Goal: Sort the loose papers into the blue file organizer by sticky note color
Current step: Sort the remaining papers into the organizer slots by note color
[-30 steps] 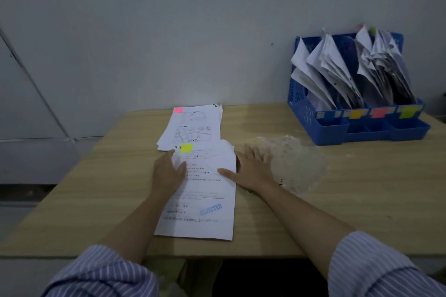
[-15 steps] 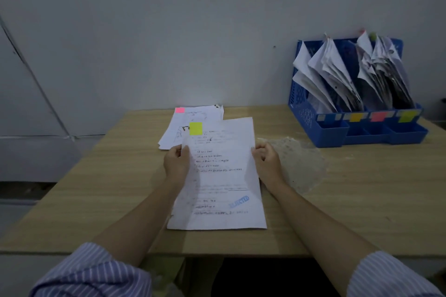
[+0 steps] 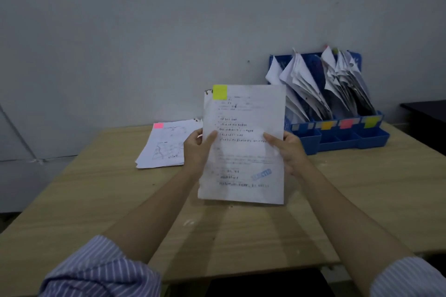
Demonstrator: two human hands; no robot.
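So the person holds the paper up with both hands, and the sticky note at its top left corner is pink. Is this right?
Not quite. In the head view the sticky note on the held paper is yellow-green, not pink. The pink note is on the stack lying on the table. The rest holds: the left hand and the right hand grip the paper's side edges.

A sheet (image 3: pixel 243 144) stands nearly upright above the middle of the worktop (image 3: pixel 362 200), held at its left edge by the left hand (image 3: pixel 196 149) and at its right edge by the right hand (image 3: pixel 288 149), with a sticky note (image 3: pixel 219 92) on its top left corner. Behind and to its left a stack of papers (image 3: pixel 164 147) lies flat on the worktop, a sticky note (image 3: pixel 158 125) on its far left corner. Behind and to the right, against the wall (image 3: pixel 144 31), stands the file organizer (image 3: pixel 350 137), its compartments side by side with papers leaning in them; the sheet overlaps its left end.
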